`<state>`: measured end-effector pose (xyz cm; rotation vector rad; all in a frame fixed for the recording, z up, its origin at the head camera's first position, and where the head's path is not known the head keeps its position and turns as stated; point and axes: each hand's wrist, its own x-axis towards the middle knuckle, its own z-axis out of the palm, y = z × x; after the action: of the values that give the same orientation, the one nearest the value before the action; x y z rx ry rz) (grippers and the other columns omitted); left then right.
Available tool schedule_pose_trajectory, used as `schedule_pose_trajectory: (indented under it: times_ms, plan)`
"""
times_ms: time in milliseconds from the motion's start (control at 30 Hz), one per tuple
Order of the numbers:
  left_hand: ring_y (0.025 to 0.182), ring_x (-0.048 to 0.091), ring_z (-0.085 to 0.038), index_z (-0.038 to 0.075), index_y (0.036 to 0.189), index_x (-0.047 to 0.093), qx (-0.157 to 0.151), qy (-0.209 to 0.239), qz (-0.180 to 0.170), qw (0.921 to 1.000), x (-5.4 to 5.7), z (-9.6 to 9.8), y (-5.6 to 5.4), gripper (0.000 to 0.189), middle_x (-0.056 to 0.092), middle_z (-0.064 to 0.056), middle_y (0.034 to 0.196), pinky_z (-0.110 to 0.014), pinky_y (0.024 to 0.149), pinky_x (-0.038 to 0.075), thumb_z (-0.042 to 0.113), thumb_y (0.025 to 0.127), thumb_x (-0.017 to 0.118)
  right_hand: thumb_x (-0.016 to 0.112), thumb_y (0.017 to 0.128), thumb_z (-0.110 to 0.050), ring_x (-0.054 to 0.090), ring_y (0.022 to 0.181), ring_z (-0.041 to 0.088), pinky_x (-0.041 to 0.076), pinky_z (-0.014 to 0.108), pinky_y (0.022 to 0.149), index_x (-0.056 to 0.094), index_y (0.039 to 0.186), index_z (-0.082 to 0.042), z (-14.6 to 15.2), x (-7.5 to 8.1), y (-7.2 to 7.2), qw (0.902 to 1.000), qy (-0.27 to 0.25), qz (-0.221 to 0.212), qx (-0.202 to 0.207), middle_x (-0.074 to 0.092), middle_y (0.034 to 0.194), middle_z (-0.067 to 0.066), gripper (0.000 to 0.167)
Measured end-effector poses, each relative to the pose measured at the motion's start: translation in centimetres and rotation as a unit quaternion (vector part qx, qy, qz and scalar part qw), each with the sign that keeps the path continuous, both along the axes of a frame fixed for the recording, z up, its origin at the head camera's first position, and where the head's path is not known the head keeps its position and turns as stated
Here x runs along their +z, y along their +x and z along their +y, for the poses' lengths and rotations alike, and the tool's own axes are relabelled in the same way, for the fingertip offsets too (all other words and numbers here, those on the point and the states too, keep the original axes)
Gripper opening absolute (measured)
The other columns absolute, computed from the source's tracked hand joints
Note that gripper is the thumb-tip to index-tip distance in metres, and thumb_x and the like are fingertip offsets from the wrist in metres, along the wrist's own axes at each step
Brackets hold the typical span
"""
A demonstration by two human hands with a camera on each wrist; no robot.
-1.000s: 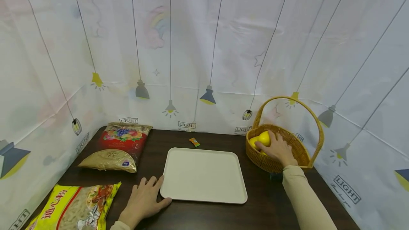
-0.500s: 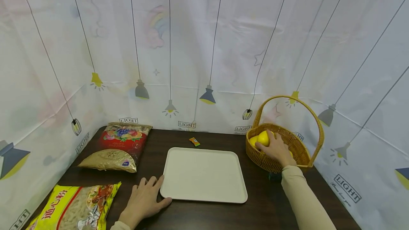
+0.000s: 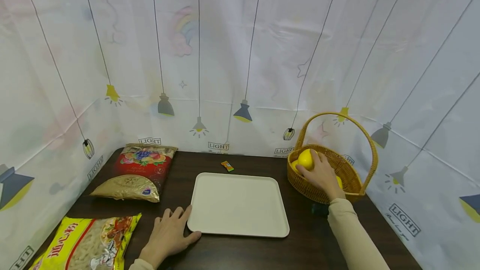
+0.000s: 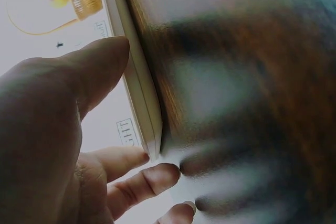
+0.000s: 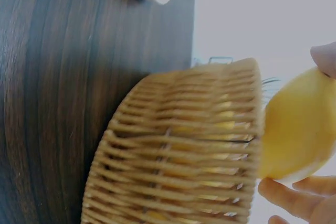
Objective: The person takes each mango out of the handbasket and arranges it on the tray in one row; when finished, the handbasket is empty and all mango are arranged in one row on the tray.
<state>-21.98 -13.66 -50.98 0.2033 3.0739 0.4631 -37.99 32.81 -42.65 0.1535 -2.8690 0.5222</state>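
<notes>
My right hand [image 3: 321,175] grips a yellow lemon [image 3: 306,159] between thumb and fingers, above the left side of the wicker basket [image 3: 311,193]. In the right wrist view the lemon [image 5: 299,129] shows just past the basket's rim, with fingertips on both sides of it. More yellow fruit lies in the basket, partly hidden by the hand and the weave. My left hand [image 3: 170,232] lies spread at the near left corner of the white tray [image 3: 238,205]. The left wrist view has its thumb [image 4: 102,66] against the tray's edge and a fingertip at the corner.
A small orange and green wrapped candy [image 3: 227,166] lies behind the tray. On the left are a red and gold bag [image 3: 140,174] and a yellow food packet [image 3: 91,241]. The basket's tall handle [image 3: 343,113] arches above it. A printed curtain [image 3: 225,53] backs the dark table.
My right hand has lifted the lemon slightly and shifted a little left with it. Yellow fruit now shows beside the wrist. The left hand and tray have stayed in place.
</notes>
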Motion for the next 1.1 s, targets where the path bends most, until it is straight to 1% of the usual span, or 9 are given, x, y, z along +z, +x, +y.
schedule_pose_trajectory:
  times_ms: [133,200,367,567,833,967,1100]
  plan:
    - [0.116,0.051,-0.04,0.018,0.15,0.049,-0.001,-0.002,0.0,1.0,0.1,0.1,0.0,0.086,0.058,-0.009,0.136,-0.064,0.088,0.042,0.069,0.083,0.067,0.051,0.095,-0.065,0.046,0.129,0.057,0.038,0.073,0.103,0.021,0.16,-0.007,-0.9,0.6,0.7,0.9999,-0.002,0.015,0.005,0.03,0.156,0.032,0.092]
    - [0.115,0.052,-0.04,0.018,0.15,0.049,-0.002,-0.002,0.0,1.0,0.1,0.1,0.0,0.086,0.058,-0.009,0.135,-0.064,0.087,0.042,0.069,0.083,0.067,0.053,0.095,-0.063,0.047,0.129,0.056,0.037,0.073,0.103,0.023,0.159,-0.007,-1.5,0.9,1.1,0.9996,-0.007,0.026,0.011,0.031,0.155,0.03,0.09]
    - [0.118,0.051,-0.04,0.019,0.151,0.048,0.001,-0.004,-0.004,1.0,0.2,0.1,0.0,0.088,0.057,-0.009,0.137,-0.066,0.088,0.042,0.07,0.082,0.066,0.058,0.094,-0.058,0.05,0.127,0.054,0.041,0.07,0.102,0.027,0.159,-0.008,-3.5,1.2,2.1,0.9982,-0.015,0.048,0.033,0.034,0.156,0.027,0.087]
    - [0.12,0.051,-0.04,0.019,0.151,0.048,0.0,-0.003,-0.005,1.0,0.3,0.2,0.0,0.089,0.057,-0.009,0.137,-0.068,0.088,0.041,0.07,0.082,0.067,0.059,0.092,-0.061,0.048,0.132,0.053,0.041,0.069,0.104,0.03,0.159,-0.013,-6.3,1.1,3.4,0.9969,-0.023,0.046,0.059,0.033,0.159,0.024,0.087]
    - [0.121,0.051,-0.039,0.018,0.151,0.048,0.001,-0.004,-0.004,1.0,0.4,0.2,0.1,0.087,0.058,-0.009,0.137,-0.066,0.088,0.042,0.069,0.082,0.068,0.063,0.09,-0.06,0.046,0.139,0.047,0.044,0.064,0.106,0.033,0.158,-0.016,-10.1,-0.3,4.4,0.9935,-0.047,0.033,0.098,0.035,0.16,0.02,0.086]
    - [0.122,0.05,-0.039,0.019,0.151,0.048,0.002,-0.004,-0.012,0.9999,0.5,0.2,0.1,0.088,0.057,-0.009,0.138,-0.067,0.089,0.041,0.07,0.082,0.067,0.062,0.09,-0.06,0.05,0.136,0.044,0.045,0.062,0.107,0.035,0.157,-0.018,-12.0,-1.1,4.8,0.9924,-0.049,0.02,0.111,0.036,0.16,0.018,0.084]
    - [0.122,0.05,-0.04,0.019,0.151,0.048,0.002,-0.004,-0.014,0.9999,0.5,0.2,0.0,0.089,0.057,-0.009,0.138,-0.068,0.09,0.04,0.071,0.081,0.067,0.064,0.089,-0.058,0.053,0.133,0.046,0.046,0.062,0.105,0.037,0.157,-0.02,-14.0,-2.1,5.4,0.9912,-0.052,0.0,0.122,0.036,0.16,0.017,0.082]
